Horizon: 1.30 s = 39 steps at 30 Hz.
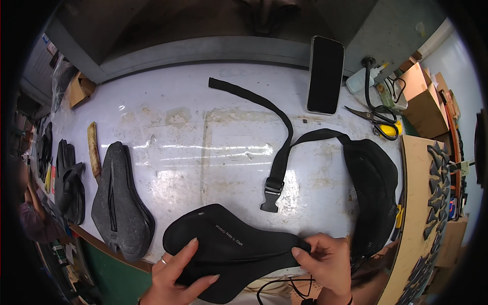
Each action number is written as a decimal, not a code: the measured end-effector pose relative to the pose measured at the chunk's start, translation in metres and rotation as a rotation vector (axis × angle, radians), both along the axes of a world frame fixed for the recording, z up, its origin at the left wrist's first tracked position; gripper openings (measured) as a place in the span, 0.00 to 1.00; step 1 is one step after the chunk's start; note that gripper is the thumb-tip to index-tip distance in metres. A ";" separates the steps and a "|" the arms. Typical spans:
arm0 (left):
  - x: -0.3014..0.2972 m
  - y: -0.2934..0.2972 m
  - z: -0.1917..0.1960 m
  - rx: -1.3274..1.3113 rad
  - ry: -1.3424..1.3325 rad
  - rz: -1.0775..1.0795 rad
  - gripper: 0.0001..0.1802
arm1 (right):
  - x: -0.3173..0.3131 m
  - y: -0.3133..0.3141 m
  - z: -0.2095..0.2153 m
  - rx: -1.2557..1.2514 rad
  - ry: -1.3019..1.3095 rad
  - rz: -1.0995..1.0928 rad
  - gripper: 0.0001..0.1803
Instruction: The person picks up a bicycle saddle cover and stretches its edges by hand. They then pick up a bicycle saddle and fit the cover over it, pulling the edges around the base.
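Black padded panel, smooth, curved, one gripped by both left hand and right hand, a second ribbed panel left of them, one buckled strap above.

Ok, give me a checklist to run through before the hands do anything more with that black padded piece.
1. Left hand on the black padded piece: ok, fingers lie across its near side.
2. Right hand on the piece's narrow end: ok, fingertips pinch it.
3. Piece supported: ok, it rests at the table front edge.
4. Strap with buckle apart from the piece: ok, the buckle lies just beyond it, not touching.
5. Scissors away from both hands: ok, far at the right.
6. Thin black cord below the piece free of the right hand: cannot tell.
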State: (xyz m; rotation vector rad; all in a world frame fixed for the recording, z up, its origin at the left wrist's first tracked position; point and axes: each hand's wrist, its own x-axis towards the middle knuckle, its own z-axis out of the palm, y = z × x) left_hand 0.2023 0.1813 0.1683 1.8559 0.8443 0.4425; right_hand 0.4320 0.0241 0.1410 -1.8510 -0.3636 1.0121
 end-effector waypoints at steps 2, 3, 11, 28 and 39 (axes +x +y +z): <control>0.000 0.002 0.001 0.019 0.002 -0.011 0.37 | 0.000 0.000 0.000 -0.012 -0.009 0.011 0.05; 0.000 0.002 0.000 0.038 0.006 -0.023 0.37 | -0.001 0.000 0.000 -0.003 0.012 0.003 0.05; -0.003 0.006 -0.001 0.016 -0.045 -0.048 0.36 | 0.000 -0.001 0.004 -0.007 -0.041 0.070 0.05; -0.004 0.010 -0.001 0.058 -0.111 -0.055 0.36 | -0.004 0.015 0.018 -0.164 -0.142 0.135 0.08; -0.008 0.012 -0.001 0.120 -0.084 -0.095 0.37 | -0.016 0.023 0.015 -0.170 -0.273 0.119 0.07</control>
